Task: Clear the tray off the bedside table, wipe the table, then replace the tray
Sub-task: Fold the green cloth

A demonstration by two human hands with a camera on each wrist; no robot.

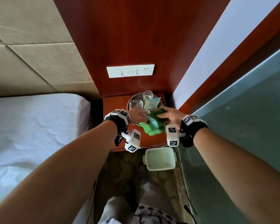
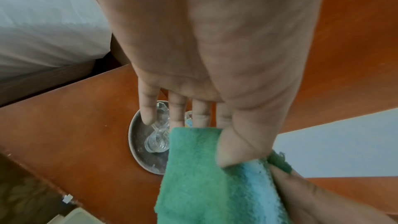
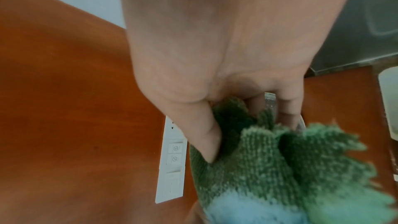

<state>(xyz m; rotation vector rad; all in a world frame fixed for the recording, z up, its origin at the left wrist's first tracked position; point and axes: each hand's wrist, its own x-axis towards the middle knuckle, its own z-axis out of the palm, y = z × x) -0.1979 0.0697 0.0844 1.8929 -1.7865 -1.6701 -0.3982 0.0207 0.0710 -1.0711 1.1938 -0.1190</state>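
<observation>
Both hands meet over the front half of the bedside table (image 1: 113,102), sharing one green cloth (image 1: 152,123): the left hand (image 1: 137,116) pinches its near edge between thumb and forefinger while the other fingers (image 2: 148,108) reach out straight, and the right hand (image 1: 170,117) has thumb and fingers bunched into the cloth's far side. Just beyond the fingertips, toward the wall, sits the round metal tray (image 1: 129,102), not yet cleared; it carries two clear glasses (image 1: 147,94) and a small printed card (image 1: 152,103) standing upright between them. From the left wrist view the tray's rim (image 2: 131,135) lies directly under and ahead of the outstretched left fingers, so that hand looks marginally nearer to it, with one glass lying almost beneath them. Being round, the tray has no long axis to favour; what matters is that it lies straight ahead of both hands, and the cloth hangs between them and partly over its near edge. Lifting the tray would probably need at least one hand to free itself of the cloth first. A pale plastic bin (image 1: 159,159) stands on the floor below the table's front edge, and the bed (image 1: 31,126) lies to the left.
</observation>
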